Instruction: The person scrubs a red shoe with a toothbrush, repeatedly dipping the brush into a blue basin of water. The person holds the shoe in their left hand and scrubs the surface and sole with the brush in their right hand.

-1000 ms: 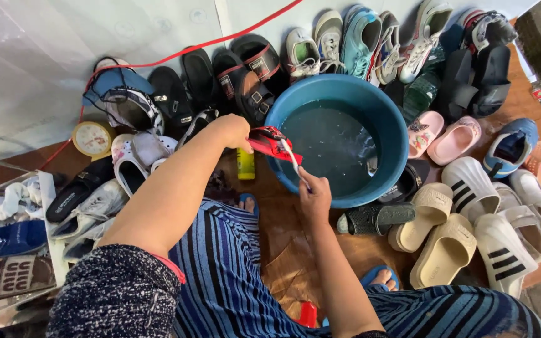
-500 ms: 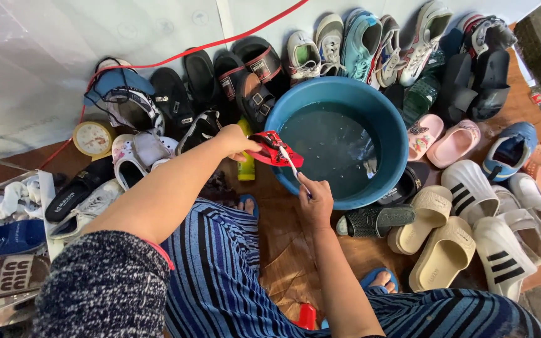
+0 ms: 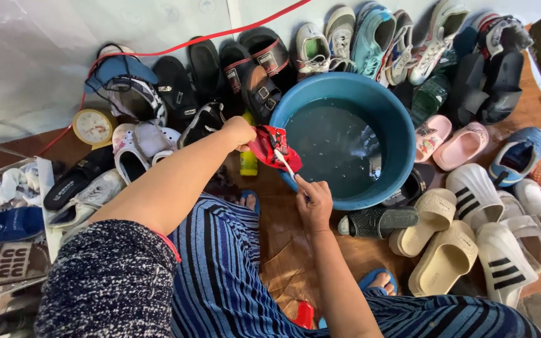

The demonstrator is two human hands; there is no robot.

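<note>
A: What's nearest?
B: The right hand [image 3: 313, 203], closed round a white brush [image 3: 285, 164] whose tip touches the red shoe [image 3: 275, 148].
A: And the left hand [image 3: 240, 130]?
B: It grips that shoe over the near rim of the blue basin [image 3: 402, 141] of water. Shoes line the wall beyond.

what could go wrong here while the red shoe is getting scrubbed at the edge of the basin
The left hand grips only one end of the red shoe, so it may slip into the water in the blue basin. The brush in the right hand works over the rim, so dirty water could splash on the slides nearby and wet the wooden floor.
</note>
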